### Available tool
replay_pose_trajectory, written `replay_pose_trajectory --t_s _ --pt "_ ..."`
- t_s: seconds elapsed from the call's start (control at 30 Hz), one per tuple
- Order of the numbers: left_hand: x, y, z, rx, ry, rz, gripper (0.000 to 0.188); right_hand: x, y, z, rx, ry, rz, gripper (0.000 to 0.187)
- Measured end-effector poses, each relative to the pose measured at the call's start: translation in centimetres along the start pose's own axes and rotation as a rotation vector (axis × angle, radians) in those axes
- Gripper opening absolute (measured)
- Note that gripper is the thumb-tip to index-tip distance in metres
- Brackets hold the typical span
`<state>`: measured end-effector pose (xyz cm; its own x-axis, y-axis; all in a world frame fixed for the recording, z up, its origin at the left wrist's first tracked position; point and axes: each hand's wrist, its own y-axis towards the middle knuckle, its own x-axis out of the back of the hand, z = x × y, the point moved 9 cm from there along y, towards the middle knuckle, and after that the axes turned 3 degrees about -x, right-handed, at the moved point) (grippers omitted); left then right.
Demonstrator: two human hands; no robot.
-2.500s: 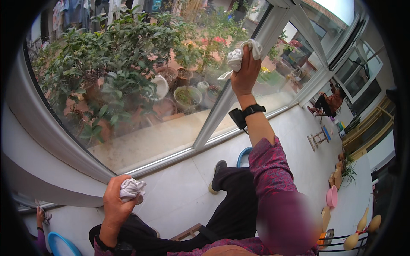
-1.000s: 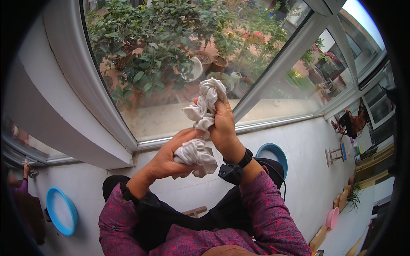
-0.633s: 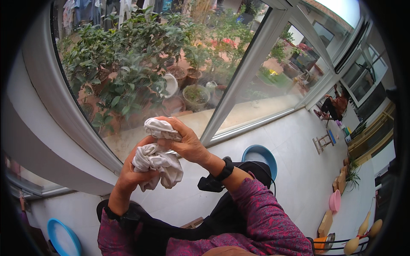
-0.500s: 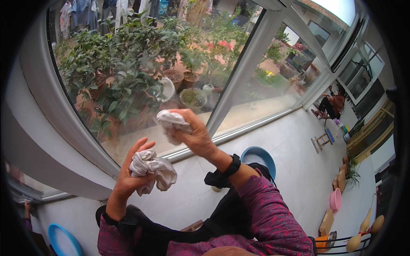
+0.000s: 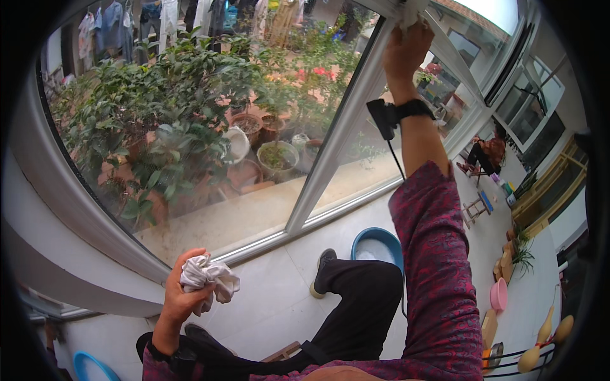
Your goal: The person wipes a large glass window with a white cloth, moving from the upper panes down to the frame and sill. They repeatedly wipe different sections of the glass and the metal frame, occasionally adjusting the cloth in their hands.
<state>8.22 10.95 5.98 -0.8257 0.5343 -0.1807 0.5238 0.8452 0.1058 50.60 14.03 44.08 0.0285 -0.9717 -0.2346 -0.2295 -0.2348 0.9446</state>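
Low at the left, my left hand point(image 5: 179, 295) is closed around a crumpled whitish cloth point(image 5: 210, 279), held apart from the glass. My right arm reaches far up, and my right hand point(image 5: 408, 54) grips a second pale cloth point(image 5: 412, 11) by the upper part of the white window frame point(image 5: 346, 108). Part of that cloth lies hidden behind the fingers. The large window pane point(image 5: 190, 184) in front of me has small spots and hazy streaks on it.
Blue basins stand on the tiled floor, one with suds point(image 5: 379, 247) by my knee and another point(image 5: 92, 367) at lower left. A person point(image 5: 489, 155) sits at the far right near a small stool point(image 5: 478, 206). Potted plants point(image 5: 277, 155) show beyond the glass.
My right hand has moved from the lower pane up and right to the top of the frame with its cloth. My left hand has dropped slightly, still holding the other cloth.
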Motion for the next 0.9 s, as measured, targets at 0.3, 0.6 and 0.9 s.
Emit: replay_pose_trajectory --t_s 0.3,0.6,0.9 --pt "0.0 -0.4 -0.2 0.0 -0.017 0.001 0.062 3.5 -16.2 7.0 -0.037 0.02 0.641 0.056" --pt "-0.7 -0.9 -0.7 -0.001 -0.103 0.022 0.059 0.0 -4.8 -1.8 -0.446 0.079 0.045 0.033" --pt "0.2 -2.2 -3.6 -0.08 -0.183 0.038 0.06 -7.3 -5.1 1.5 -0.632 -0.269 -0.029 0.028"
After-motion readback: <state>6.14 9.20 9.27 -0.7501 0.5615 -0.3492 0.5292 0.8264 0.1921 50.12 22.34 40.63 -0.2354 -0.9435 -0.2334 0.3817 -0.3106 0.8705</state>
